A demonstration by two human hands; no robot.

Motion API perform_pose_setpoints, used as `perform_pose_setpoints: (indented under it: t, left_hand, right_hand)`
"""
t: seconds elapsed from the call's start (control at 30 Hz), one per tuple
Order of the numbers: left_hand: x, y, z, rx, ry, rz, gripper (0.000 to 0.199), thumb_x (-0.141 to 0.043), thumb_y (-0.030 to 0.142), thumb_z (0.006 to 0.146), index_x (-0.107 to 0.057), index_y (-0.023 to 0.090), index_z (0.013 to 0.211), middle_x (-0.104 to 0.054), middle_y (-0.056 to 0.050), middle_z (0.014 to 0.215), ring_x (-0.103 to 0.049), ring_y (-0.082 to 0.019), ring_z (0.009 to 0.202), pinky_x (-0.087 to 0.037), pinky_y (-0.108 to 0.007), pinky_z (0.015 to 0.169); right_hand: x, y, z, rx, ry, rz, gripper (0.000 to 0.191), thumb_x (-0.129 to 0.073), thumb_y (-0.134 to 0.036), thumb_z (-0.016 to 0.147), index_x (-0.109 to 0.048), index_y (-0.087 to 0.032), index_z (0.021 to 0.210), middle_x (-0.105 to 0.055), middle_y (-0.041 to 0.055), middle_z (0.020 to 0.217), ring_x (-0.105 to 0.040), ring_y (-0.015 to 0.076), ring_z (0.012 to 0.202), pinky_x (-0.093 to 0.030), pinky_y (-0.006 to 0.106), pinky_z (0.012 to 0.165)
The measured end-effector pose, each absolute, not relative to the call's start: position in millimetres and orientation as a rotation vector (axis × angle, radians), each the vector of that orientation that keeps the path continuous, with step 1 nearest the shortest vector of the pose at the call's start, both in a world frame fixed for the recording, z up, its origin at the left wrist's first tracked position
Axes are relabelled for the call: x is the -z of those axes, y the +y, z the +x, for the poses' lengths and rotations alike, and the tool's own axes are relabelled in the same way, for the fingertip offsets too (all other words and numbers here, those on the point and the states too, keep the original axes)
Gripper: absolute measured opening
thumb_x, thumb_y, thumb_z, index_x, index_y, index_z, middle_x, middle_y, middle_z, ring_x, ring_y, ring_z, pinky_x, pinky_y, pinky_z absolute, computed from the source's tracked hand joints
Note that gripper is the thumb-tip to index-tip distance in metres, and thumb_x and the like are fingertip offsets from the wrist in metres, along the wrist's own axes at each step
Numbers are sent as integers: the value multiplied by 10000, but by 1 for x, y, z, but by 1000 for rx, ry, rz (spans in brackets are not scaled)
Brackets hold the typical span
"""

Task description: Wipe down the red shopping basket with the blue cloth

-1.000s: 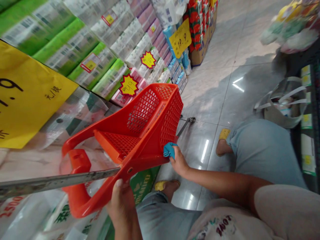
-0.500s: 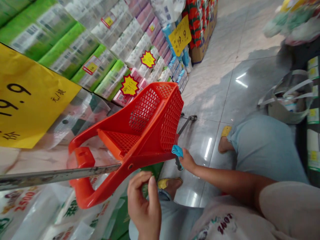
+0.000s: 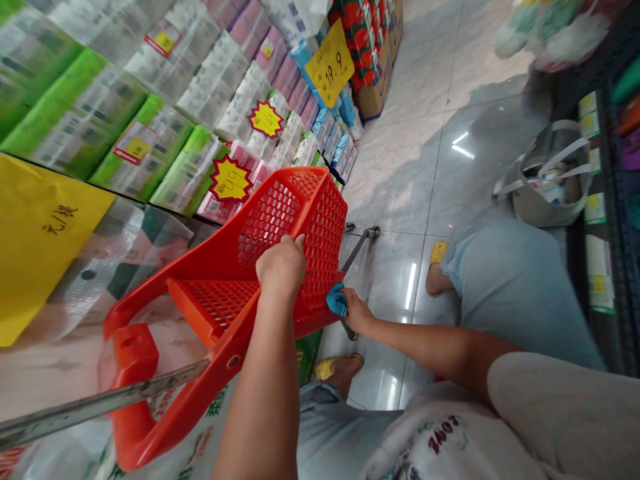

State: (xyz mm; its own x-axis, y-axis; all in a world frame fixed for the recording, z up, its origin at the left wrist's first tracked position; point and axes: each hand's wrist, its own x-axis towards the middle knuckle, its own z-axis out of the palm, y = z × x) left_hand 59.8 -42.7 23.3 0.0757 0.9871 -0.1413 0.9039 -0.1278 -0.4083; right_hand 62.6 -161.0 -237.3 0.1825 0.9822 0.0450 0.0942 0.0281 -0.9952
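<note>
A red plastic shopping cart (image 3: 175, 287) with mesh walls lies tilted in front of the shelf. My left hand (image 3: 283, 267) is closed over the upper edge of its near side wall, the back of the hand toward me and the fingertips hidden. Low at the cart's front end, my right hand (image 3: 357, 313) grips a crumpled blue cloth (image 3: 337, 300), which touches or nearly touches the red plastic. A dark metal leg (image 3: 357, 253) with a small caster sticks out beside it. A worn metal bar (image 3: 100, 403) runs into the cart's handle end.
Packs of tissue (image 3: 105, 113) fill the shelf on the left, with yellow price signs (image 3: 330, 63) hung on it. A grey bag (image 3: 547, 207) stands on the tiled floor (image 3: 400, 193) beside my knee (image 3: 520, 280). Cardboard boxes (image 3: 373, 97) stand farther off.
My left hand has moved up and forward from its raised, loosely curled position onto the cart's rim. My right hand keeps the cloth at the front end. The view has shifted slightly.
</note>
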Motion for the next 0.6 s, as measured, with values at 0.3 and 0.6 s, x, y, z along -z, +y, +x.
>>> perform_pose_setpoints:
  t: [0.3, 0.6]
  left_hand:
    - [-23, -47, 55, -616, -1821, -2125, 558, -162, 431, 1026, -610, 116, 1130, -750, -217, 917, -741, -370, 900, -542, -438, 748]
    - [-21, -50, 53, -581, -1793, -2118, 537, -171, 415, 1026, -613, 123, 1111, -749, -209, 884, -743, -363, 865, -538, -431, 731]
  right_hand:
    - [236, -131, 35, -1023, -843, -1403, 564, -604, -98, 818, -485, -177, 1363, -565, 110, 1326, -548, 203, 1251, -463, 419, 1085]
    - [209, -104, 46, -976, -752, -1465, 356, -567, -184, 929, -528, -166, 1282, -635, 105, 1206, -633, 208, 1089, -547, 400, 939]
